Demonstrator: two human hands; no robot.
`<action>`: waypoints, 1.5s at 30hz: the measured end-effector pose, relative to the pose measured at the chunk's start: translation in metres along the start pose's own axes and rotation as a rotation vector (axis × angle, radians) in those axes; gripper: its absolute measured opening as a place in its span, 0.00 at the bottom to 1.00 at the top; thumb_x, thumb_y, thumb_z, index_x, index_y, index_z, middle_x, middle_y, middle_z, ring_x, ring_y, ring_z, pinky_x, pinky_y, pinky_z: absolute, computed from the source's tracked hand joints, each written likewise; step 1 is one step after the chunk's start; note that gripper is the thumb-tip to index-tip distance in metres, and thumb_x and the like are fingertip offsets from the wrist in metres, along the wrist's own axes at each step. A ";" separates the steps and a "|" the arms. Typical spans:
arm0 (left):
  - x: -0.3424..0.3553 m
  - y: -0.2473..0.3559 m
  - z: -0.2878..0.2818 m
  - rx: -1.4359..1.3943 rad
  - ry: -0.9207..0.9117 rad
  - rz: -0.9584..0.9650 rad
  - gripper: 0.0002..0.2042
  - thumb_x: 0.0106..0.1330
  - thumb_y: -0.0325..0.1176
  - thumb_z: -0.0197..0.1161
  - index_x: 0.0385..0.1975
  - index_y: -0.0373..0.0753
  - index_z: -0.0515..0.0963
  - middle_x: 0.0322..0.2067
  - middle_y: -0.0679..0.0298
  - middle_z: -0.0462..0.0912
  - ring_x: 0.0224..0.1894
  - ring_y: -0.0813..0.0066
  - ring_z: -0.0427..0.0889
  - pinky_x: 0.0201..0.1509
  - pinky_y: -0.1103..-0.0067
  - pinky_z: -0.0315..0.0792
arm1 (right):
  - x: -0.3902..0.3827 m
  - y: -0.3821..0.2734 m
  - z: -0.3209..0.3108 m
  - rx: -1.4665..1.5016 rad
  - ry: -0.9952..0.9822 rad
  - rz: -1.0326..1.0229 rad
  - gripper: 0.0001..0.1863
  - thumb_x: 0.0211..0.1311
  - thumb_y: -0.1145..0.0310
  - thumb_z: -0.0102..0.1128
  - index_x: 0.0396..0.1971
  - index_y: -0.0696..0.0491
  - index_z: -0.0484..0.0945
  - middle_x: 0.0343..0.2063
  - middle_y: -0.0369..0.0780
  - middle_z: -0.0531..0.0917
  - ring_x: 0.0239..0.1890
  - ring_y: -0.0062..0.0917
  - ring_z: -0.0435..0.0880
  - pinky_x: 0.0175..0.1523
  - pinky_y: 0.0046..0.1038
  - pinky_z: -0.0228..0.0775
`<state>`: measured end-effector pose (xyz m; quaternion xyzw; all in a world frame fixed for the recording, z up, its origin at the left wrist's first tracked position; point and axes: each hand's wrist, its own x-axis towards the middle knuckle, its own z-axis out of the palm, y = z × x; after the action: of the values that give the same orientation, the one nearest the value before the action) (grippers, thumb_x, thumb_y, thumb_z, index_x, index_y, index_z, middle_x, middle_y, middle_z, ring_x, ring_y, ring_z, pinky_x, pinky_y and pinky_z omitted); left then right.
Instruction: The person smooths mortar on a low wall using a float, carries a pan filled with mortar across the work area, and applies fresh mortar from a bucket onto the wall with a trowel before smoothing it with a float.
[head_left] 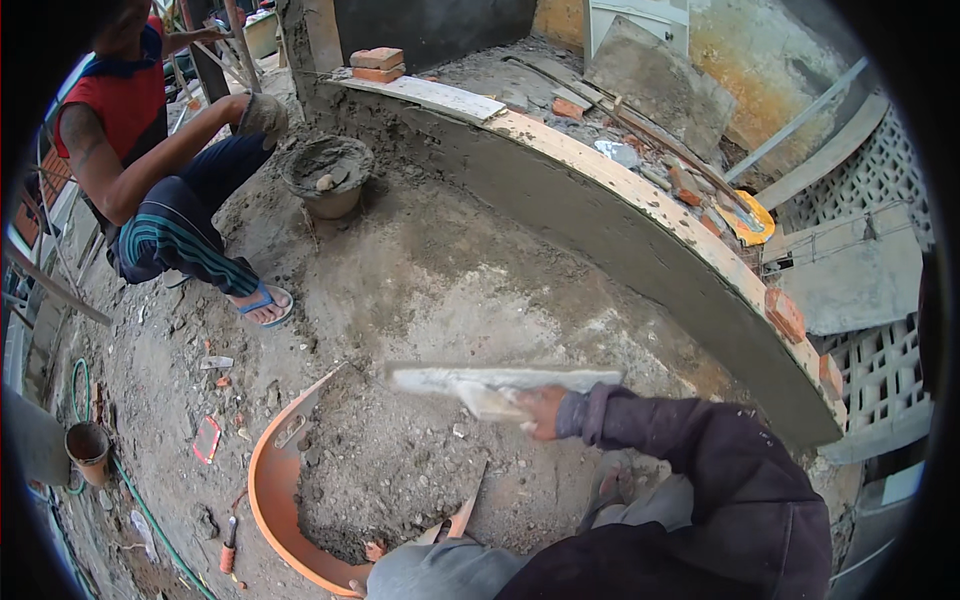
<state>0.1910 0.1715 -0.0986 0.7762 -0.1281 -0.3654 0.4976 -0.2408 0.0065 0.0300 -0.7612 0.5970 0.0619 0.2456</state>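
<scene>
My right hand [541,411], in a dark purple sleeve, grips the handle of a long rectangular plastering float [500,381]. The float is held flat above the ground and is smeared with grey mortar. Below it lies an orange basin [262,470] heaped with grey mortar [385,470]. A pointed trowel [465,512] pokes into the heap near my grey knee [430,572]. Of my left hand only a few fingers [372,549] show at the basin's near rim; the knee hides the rest.
A low, curved, freshly plastered wall [620,230] topped by a wooden board runs from top centre to right. A squatting person [165,180] is at the upper left beside a mortar bucket [328,178]. Bricks [377,62], a green hose [140,510] and a small bucket [88,450] lie around.
</scene>
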 end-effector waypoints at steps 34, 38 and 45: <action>-0.064 0.341 0.271 1.391 -0.725 1.221 0.14 0.52 0.26 0.50 0.40 0.34 0.66 0.36 0.51 0.71 0.38 0.53 0.69 0.42 0.70 0.64 | -0.087 0.349 -0.003 -0.326 0.466 0.579 0.16 0.49 0.53 0.47 0.37 0.41 0.71 0.27 0.45 0.70 0.23 0.38 0.73 0.28 0.38 0.62; -0.057 0.340 0.218 1.420 -0.455 1.000 0.14 0.53 0.24 0.47 0.40 0.32 0.66 0.30 0.55 0.72 0.31 0.60 0.73 0.35 0.74 0.67 | -0.100 0.357 0.000 -0.159 0.461 0.554 0.14 0.48 0.56 0.49 0.35 0.42 0.72 0.27 0.43 0.70 0.24 0.37 0.73 0.28 0.38 0.63; -0.097 0.269 0.270 1.589 -0.931 1.084 0.12 0.51 0.31 0.51 0.37 0.40 0.68 0.31 0.54 0.73 0.32 0.56 0.72 0.37 0.68 0.67 | 0.075 0.359 -0.006 -0.129 0.457 0.507 0.13 0.48 0.59 0.47 0.35 0.41 0.72 0.31 0.45 0.71 0.28 0.37 0.74 0.32 0.38 0.64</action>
<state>-0.0199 -0.0841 0.1133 0.5013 -0.8350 -0.1677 -0.1526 -0.5583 -0.1222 -0.1016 -0.5967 0.8017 -0.0135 0.0340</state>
